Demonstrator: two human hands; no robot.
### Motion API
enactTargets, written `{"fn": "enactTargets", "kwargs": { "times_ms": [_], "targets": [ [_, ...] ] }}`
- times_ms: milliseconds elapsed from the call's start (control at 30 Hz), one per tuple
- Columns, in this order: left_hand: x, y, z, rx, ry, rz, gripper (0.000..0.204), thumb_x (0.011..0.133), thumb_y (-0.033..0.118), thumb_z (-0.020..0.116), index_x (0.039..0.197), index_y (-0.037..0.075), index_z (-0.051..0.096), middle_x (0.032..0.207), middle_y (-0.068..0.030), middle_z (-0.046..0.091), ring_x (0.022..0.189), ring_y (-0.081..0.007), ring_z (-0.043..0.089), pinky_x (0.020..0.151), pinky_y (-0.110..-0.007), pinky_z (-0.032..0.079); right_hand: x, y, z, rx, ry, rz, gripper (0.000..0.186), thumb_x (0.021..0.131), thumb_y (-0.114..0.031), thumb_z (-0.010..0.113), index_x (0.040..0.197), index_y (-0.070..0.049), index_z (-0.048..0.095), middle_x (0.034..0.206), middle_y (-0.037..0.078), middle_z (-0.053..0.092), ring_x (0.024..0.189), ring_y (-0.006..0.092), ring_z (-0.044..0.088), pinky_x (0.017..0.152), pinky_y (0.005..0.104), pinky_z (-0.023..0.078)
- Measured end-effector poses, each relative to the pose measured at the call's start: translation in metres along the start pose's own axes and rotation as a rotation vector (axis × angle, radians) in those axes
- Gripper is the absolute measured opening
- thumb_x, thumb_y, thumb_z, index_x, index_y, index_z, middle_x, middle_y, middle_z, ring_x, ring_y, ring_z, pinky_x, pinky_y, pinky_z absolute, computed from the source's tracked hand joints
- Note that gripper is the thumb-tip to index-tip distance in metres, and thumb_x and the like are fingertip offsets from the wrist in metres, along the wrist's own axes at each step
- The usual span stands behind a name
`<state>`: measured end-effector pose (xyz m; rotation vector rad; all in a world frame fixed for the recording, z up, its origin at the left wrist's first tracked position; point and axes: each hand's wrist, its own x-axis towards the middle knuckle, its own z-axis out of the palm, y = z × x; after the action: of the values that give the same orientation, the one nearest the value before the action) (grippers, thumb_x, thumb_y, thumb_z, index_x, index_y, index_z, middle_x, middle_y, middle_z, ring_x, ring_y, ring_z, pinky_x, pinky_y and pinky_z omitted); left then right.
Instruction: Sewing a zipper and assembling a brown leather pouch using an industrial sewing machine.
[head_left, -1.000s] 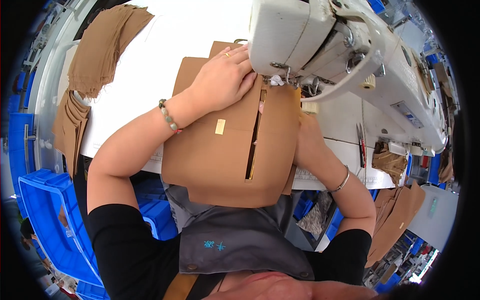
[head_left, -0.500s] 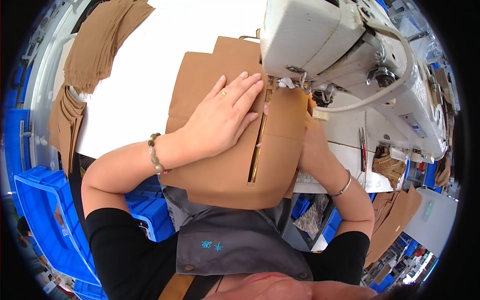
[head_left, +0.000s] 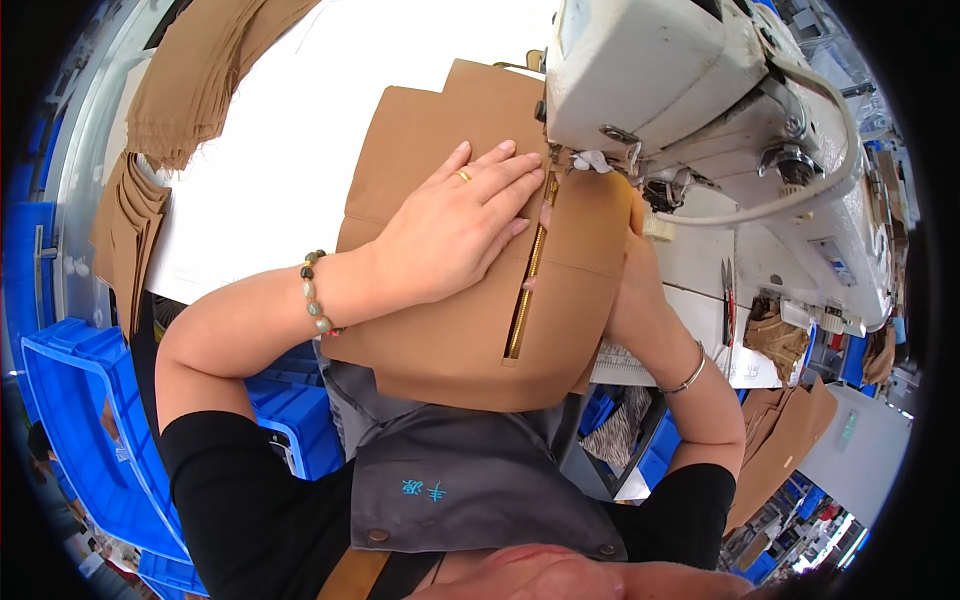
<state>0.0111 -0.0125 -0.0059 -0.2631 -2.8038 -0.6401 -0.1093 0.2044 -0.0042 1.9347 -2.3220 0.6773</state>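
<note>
A brown leather-like panel (head_left: 420, 355) with notched corners lies under the head of a white sewing machine (head_left: 640, 90). A long narrow slot in it shows a gold-toothed zipper (head_left: 535, 260), its far end close to the presser foot. Across the panel, left of the slot, my left hand (head_left: 455, 225) rests flat with fingers stretched toward the foot. My right hand (head_left: 635, 285) is at the panel's right edge, its fingers hidden beneath. Bits of skin show through the slot, apparently fingers under the panel.
Stacks of brown pieces (head_left: 190, 95) lie at the far left of the white table (head_left: 290, 130). Scissors (head_left: 728, 300) and brown scraps (head_left: 775, 335) lie right of my right hand. Blue bins (head_left: 90, 420) stand lower left, and larger brown sheets (head_left: 785, 450) at the right.
The view has shifted slightly, so the machine appears farther right. The panel and both hands tilt a little rightward at their far end. My hands keep their places on the panel.
</note>
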Motion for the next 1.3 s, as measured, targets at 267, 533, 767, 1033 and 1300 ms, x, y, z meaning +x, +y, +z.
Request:
{"fn": "enactTargets", "kwargs": {
  "times_ms": [267,533,767,1033,1300],
  "targets": [
    [-0.002,0.001,0.000,0.043,-0.024,0.024,0.049,0.102,0.016,0.060,0.148,0.003,0.054,0.155,-0.0128,0.052,0.147,-0.0347,0.045,0.119,-0.059,0.037,0.000,-0.001,0.000,0.002,0.021,-0.006,0.051,0.083,-0.034,0.081,0.125,-0.006,0.073,0.126,0.010,0.073,0.121,0.0324,0.067,0.104,0.0456,0.051],
    [-0.001,0.003,-0.002,0.101,-0.044,0.050,0.049,0.101,0.016,0.060,0.148,0.004,0.055,0.155,-0.0113,0.052,0.147,-0.0332,0.045,0.119,-0.059,0.036,0.000,-0.002,0.000,0.019,0.029,0.024,0.051,0.085,-0.031,0.080,0.129,-0.005,0.070,0.128,0.010,0.072,0.123,0.0313,0.066,0.102,0.0430,0.054],
    [0.003,0.002,-0.004,0.190,-0.046,0.072,0.045,0.102,0.018,0.059,0.144,0.005,0.058,0.153,-0.0089,0.055,0.143,-0.0309,0.049,0.116,-0.058,0.041,0.000,-0.002,-0.001,0.038,0.014,0.032,0.055,0.086,-0.030,0.081,0.133,-0.004,0.068,0.129,0.011,0.071,0.124,0.0316,0.066,0.104,0.0433,0.053],
    [0.010,-0.004,-0.009,0.283,-0.107,0.123,0.043,0.098,0.016,0.060,0.139,0.006,0.062,0.151,-0.0058,0.057,0.139,-0.0271,0.053,0.113,-0.058,0.044,0.000,0.000,-0.002,-0.021,0.019,-0.012,0.062,0.081,-0.034,0.085,0.132,-0.004,0.069,0.126,0.012,0.072,0.122,0.0329,0.064,0.107,0.0467,0.048],
    [0.007,-0.005,-0.005,0.259,-0.067,0.109,0.046,0.095,0.014,0.060,0.140,0.007,0.062,0.152,-0.0043,0.057,0.140,-0.0264,0.052,0.114,-0.061,0.042,-0.001,-0.004,-0.005,0.018,0.009,0.044,0.061,0.082,-0.035,0.084,0.132,-0.003,0.070,0.126,0.013,0.071,0.124,0.0332,0.063,0.117,0.0486,0.033]
  ]
}}
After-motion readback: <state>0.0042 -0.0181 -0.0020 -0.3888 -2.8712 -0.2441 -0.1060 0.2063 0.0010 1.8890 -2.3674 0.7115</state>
